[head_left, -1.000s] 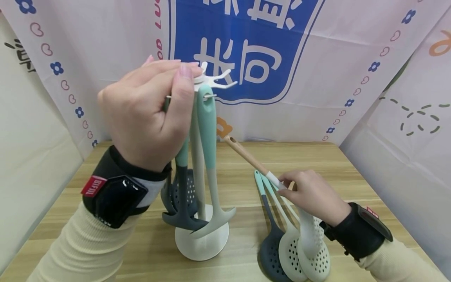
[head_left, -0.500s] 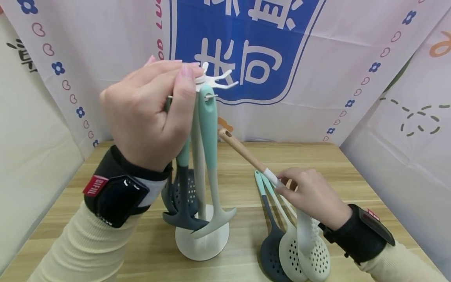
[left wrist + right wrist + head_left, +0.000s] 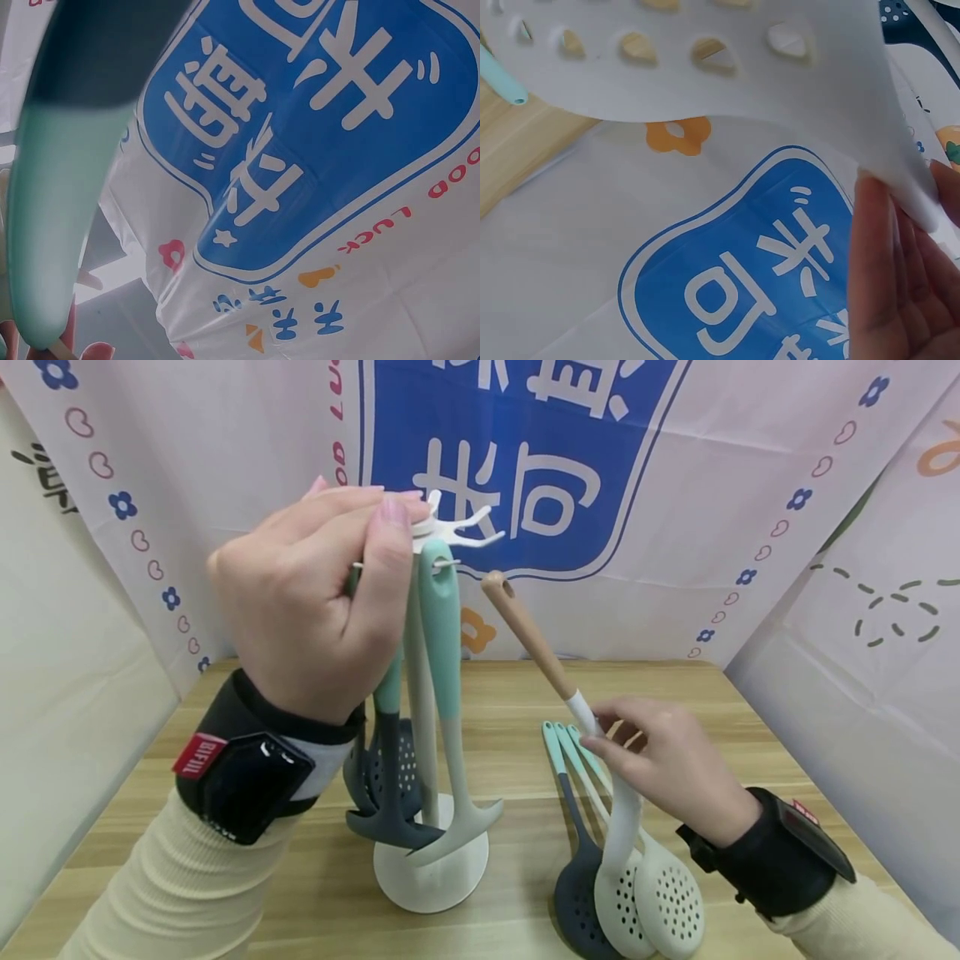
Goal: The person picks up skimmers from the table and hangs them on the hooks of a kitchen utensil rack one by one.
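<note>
My left hand [image 3: 315, 602] holds the top of a white utensil stand [image 3: 393, 881], fingers curled about its top. From the stand's hooks hangs a light grey utensil [image 3: 442, 643] with a mint handle and crescent-shaped end. A dark one [image 3: 388, 777] hangs beside it, a dark perforated one [image 3: 405, 768] behind. A mint handle [image 3: 60, 202] looms large in the left wrist view. Right of the stand, my right hand [image 3: 660, 760] grips a white skimmer [image 3: 532, 639] by its neck, its wooden handle tilted up toward the stand. Its perforated head [image 3: 742, 67] fills the right wrist view's top.
Three mint-handled skimmers lie fanned on the wooden table [image 3: 510, 727] under my right hand: a dark one [image 3: 577, 893], a light grey one [image 3: 617, 906] and another light grey one [image 3: 675, 902]. A printed cloth [image 3: 637, 602] stands behind the table.
My right hand has raised the white skimmer slightly and tipped it more upright, its handle end rising from near the table's back edge. My left hand stays on the stand.
</note>
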Demonstrator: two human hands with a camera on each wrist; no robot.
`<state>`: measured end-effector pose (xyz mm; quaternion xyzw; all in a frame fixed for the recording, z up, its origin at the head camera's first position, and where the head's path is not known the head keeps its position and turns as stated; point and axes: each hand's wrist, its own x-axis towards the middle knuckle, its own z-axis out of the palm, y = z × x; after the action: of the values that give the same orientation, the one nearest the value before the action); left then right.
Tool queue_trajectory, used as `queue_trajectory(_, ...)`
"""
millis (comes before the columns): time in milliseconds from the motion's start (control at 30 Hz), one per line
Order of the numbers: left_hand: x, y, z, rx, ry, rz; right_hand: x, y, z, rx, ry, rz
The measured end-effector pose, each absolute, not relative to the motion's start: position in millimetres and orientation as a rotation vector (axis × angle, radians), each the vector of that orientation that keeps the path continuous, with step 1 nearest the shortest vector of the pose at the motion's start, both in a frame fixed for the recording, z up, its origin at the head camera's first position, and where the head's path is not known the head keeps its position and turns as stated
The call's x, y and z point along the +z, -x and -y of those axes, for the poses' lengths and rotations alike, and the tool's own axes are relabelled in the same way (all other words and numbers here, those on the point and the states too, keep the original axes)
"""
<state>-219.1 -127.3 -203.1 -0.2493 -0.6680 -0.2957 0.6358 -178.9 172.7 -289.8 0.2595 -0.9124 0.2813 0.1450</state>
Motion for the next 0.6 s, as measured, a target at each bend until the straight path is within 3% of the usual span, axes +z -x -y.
queue_trajectory(600,-204,216,127,-0.663,0.552,1.547,-286,169,-160,0.862,-0.854,2.371)
